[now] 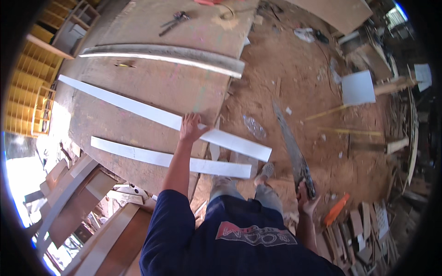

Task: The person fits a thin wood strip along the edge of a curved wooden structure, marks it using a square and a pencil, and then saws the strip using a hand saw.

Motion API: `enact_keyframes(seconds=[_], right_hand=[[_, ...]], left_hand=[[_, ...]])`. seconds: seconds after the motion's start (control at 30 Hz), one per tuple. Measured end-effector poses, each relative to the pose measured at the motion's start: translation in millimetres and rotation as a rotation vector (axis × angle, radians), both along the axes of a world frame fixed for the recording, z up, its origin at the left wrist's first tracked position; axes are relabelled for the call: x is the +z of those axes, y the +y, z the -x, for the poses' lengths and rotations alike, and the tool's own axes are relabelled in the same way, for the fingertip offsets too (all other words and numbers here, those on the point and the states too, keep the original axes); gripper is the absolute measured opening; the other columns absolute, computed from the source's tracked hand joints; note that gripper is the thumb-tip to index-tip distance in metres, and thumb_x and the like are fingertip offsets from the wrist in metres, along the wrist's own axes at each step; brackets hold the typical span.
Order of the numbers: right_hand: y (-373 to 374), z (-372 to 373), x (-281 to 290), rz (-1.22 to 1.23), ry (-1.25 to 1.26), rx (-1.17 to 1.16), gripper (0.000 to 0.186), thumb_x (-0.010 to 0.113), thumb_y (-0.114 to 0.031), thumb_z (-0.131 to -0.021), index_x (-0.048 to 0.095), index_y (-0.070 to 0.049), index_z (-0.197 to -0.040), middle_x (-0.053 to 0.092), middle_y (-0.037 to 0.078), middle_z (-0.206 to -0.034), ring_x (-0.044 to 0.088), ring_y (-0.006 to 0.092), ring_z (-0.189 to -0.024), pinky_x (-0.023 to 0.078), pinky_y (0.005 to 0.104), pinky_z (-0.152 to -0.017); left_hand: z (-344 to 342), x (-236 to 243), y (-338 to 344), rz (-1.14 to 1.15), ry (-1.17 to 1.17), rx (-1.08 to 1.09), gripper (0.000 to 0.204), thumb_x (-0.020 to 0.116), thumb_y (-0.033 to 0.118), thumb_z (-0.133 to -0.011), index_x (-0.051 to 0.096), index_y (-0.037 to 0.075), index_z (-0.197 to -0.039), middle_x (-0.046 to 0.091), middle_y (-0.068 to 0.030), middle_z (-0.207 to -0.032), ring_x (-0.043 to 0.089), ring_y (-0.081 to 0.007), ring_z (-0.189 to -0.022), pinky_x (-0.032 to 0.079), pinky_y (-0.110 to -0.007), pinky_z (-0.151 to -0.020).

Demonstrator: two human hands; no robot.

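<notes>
A long white board (pixel 138 107) lies slantwise across the wooden worktable (pixel 152 87), its right end jutting past the table's edge. My left hand (pixel 191 128) grips this board near that edge, with fingers over its far side and the thumb spread to the right. In my right hand (pixel 306 200) is the handle of a handsaw (pixel 291 145). The saw's blade points up and away over the dirt floor, apart from the board. Nearer to me, a shorter white strip (pixel 161 157) lies under my left forearm and also overhangs the edge.
Farther back on the table are a long grey-and-white strip (pixel 165 54) and dark pliers-like tools (pixel 174 21). A clear plastic bottle (pixel 254 126) lies on the dirt floor (pixel 258 83). Wood offcuts (pixel 354 234) and an orange piece (pixel 336 209) are at the lower right.
</notes>
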State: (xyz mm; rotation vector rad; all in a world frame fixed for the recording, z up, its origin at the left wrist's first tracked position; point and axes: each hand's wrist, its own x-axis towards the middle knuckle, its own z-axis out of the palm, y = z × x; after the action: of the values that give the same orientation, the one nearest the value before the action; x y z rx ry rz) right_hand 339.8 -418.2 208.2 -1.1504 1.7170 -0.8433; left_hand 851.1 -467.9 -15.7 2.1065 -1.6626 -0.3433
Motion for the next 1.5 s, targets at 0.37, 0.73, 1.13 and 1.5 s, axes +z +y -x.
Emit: enact_keyframes(seconds=[0.37,0.73,1.13,1.5], right_hand=[[89,-82,16,-0.028,0.000,0.062,0.018,0.076,-0.014,-0.098,0.066,0.001,-0.096,0.063,0.002,-0.069,0.058,0.0092,-0.059,0.045,0.0264,-0.057],[156,-120,-9,0.026,-0.168,-0.042,0.027,0.081,-0.022,-0.093,0.064,-0.001,-0.096,0.061,0.002,-0.080,0.054,0.0104,-0.072,0.044,0.0283,-0.066],[254,-181,-11,0.113,-0.153,-0.005,0.028,0.084,-0.021,-0.094,0.065,-0.002,-0.100,0.063,-0.001,-0.069,0.058,0.0057,-0.063,0.048,0.0257,-0.060],[288,-248,-13,0.069,-0.188,-0.121,0.027,0.080,-0.024,-0.097,0.064,-0.002,-0.096,0.065,0.001,-0.071,0.057,0.0070,-0.063,0.046,0.0262,-0.059]], left_hand=[[-7,-4,2,0.176,-0.049,0.012,0.059,0.094,0.055,-0.072,0.059,0.010,-0.087,0.060,-0.0109,-0.098,0.054,-0.0366,-0.101,0.044,-0.052,-0.095],[-11,-5,-10,0.362,-0.158,-0.209,0.036,0.088,0.036,-0.082,0.063,0.011,-0.090,0.063,-0.0095,-0.097,0.060,-0.0352,-0.101,0.047,-0.051,-0.100],[17,-23,-18,0.265,0.004,-0.418,0.036,0.080,0.031,-0.093,0.057,0.006,-0.081,0.063,-0.0136,-0.085,0.061,-0.0402,-0.087,0.052,-0.053,-0.083],[24,-15,-16,0.259,-0.142,-0.372,0.050,0.083,0.051,-0.087,0.059,0.008,-0.080,0.064,-0.0126,-0.085,0.062,-0.0388,-0.090,0.053,-0.053,-0.087]])
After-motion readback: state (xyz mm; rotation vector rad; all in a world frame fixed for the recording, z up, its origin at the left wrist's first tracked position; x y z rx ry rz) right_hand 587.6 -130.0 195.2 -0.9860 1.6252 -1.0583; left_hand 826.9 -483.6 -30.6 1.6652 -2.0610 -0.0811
